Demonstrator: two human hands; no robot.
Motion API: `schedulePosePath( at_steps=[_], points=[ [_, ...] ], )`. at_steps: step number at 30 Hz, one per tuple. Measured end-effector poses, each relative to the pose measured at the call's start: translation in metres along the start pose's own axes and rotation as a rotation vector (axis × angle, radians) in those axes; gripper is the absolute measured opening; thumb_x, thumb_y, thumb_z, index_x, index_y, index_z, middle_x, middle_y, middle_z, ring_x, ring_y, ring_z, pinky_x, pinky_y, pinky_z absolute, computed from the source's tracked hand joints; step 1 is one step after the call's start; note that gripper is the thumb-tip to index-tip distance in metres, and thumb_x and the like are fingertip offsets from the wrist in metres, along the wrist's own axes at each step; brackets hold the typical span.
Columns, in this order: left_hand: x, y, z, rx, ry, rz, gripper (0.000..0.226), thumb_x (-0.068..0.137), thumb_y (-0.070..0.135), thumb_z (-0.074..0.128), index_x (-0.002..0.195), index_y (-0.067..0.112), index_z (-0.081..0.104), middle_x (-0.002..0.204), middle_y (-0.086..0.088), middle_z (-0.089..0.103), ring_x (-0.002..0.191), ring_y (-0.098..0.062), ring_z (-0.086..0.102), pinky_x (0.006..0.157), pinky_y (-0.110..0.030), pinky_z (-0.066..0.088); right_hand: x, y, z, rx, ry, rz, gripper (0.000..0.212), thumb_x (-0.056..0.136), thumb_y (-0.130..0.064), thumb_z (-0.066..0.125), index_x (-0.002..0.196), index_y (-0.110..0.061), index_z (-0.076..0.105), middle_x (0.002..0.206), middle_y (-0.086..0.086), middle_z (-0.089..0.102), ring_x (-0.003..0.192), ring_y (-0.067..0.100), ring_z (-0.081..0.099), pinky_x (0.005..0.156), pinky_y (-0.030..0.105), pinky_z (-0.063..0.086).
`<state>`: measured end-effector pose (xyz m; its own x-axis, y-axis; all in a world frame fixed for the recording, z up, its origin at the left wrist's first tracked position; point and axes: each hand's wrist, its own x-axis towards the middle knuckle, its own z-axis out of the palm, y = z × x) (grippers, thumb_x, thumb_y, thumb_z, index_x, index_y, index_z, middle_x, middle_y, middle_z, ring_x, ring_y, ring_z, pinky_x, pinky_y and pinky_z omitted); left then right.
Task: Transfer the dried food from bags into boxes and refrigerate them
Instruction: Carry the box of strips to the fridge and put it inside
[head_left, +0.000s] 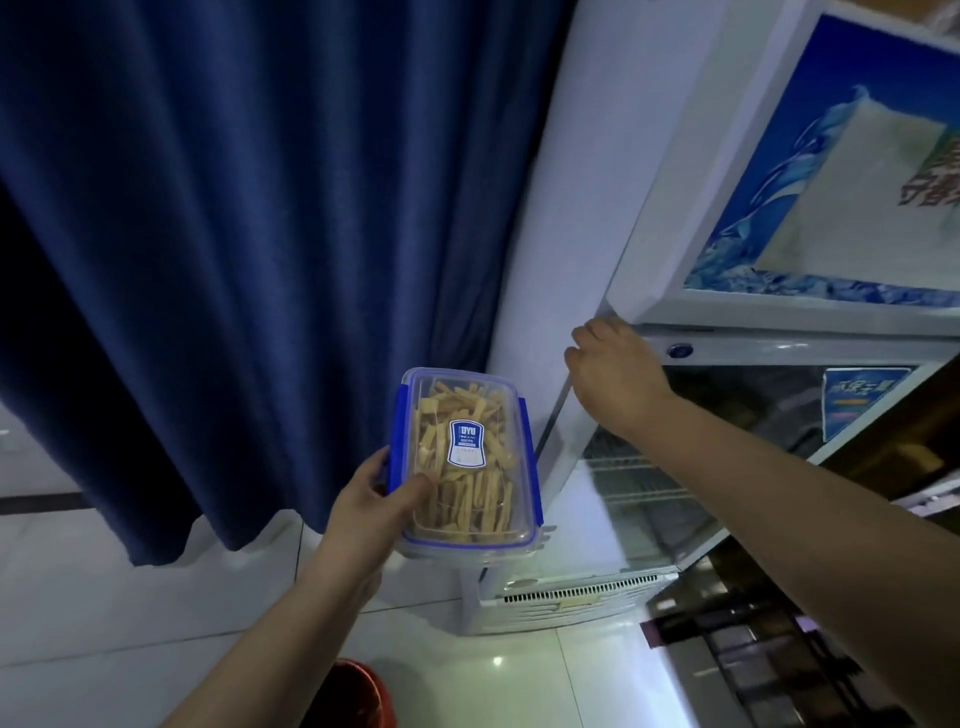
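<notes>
Head view: a dark blue curtain (234, 208) is seen hanging across the left half of the scene, its hem ending just above a pale tiled floor (93, 597). At the bottom edge a red round object (358, 691) is partly shown on the floor, too cut off to be identified.

Left of centre, a clear plastic box (465, 462) with blue clips on its long sides is held in the air by the left hand (374, 504), the thumb laid on the lid and the fingers curled round the near left side. The box is closed and filled with pale yellow strips of dried food (483, 499); a blue and white label (466, 435) is stuck on the lid. The box is held just beside the white fridge (561, 182), in front of its side wall and outside it.

Further right, the right hand (608, 374) is set at the upper left corner of the fridge's glass door (675, 509), its fingers curled over the door's edge, the fingertips hidden. Whether the door is ajar cannot be told. Wire shelves (634, 467) are seen behind the glass, and a vent grille (582, 592) runs along the fridge's foot. A blue sticker (857, 405) is fixed on the glass at the right, and above the door a blue and white picture panel (857, 182) is shown.
</notes>
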<state>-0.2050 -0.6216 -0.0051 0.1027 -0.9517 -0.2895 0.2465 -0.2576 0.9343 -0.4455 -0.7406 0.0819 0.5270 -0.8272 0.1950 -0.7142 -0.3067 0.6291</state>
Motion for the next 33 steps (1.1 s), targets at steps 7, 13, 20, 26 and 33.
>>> schedulePosePath(
  at_steps=[7,13,20,26,33],
  points=[
    [0.021,-0.002,-0.009,0.025,-0.033,-0.039,0.026,0.082,0.016,0.069,0.1,0.032,0.06,0.101,-0.006,0.071,0.091,-0.026,0.07,0.085,-0.046,0.055,0.005,-0.001,0.015,-0.258,-0.15,-0.098,0.009,0.07,-0.017,0.071,0.077,-0.012,0.073,0.087,0.007,0.063,0.089,0.028,0.058,0.103,0.047,0.039],
    [0.015,-0.008,0.002,0.035,-0.007,-0.058,0.025,0.083,0.011,0.067,0.097,0.03,0.06,0.096,-0.006,0.071,0.088,-0.026,0.069,0.08,-0.044,0.055,0.012,0.0,0.01,-0.253,-0.185,-0.07,0.01,0.056,-0.022,0.079,0.057,-0.019,0.07,0.076,0.002,0.062,0.079,0.022,0.058,0.088,0.038,0.049],
    [-0.007,-0.022,0.009,0.055,0.024,-0.067,0.026,0.081,0.014,0.069,0.098,0.031,0.058,0.103,-0.005,0.07,0.092,-0.029,0.068,0.086,-0.053,0.053,-0.032,0.0,0.014,-0.103,0.089,-0.088,0.015,0.051,-0.005,0.075,0.05,-0.013,0.063,0.065,0.005,0.058,0.07,0.026,0.055,0.072,0.034,0.046],
    [-0.041,-0.046,0.043,0.048,0.085,-0.05,0.036,0.081,0.016,0.07,0.115,0.018,0.06,0.099,-0.007,0.072,0.084,-0.027,0.071,0.062,-0.035,0.055,-0.124,0.006,0.011,0.097,0.5,-0.127,0.025,0.073,0.004,0.05,0.054,-0.01,0.053,0.061,0.005,0.05,0.062,0.024,0.047,0.064,0.036,0.048],
    [-0.094,-0.081,0.109,0.059,0.072,-0.052,0.023,0.085,0.018,0.066,0.107,0.022,0.062,0.096,-0.009,0.072,0.082,-0.029,0.071,0.066,-0.039,0.055,-0.236,0.018,0.001,0.201,0.514,-0.074,0.021,0.075,-0.002,0.063,0.059,-0.014,0.056,0.062,0.003,0.052,0.065,0.023,0.048,0.071,0.035,0.04]
  ],
)
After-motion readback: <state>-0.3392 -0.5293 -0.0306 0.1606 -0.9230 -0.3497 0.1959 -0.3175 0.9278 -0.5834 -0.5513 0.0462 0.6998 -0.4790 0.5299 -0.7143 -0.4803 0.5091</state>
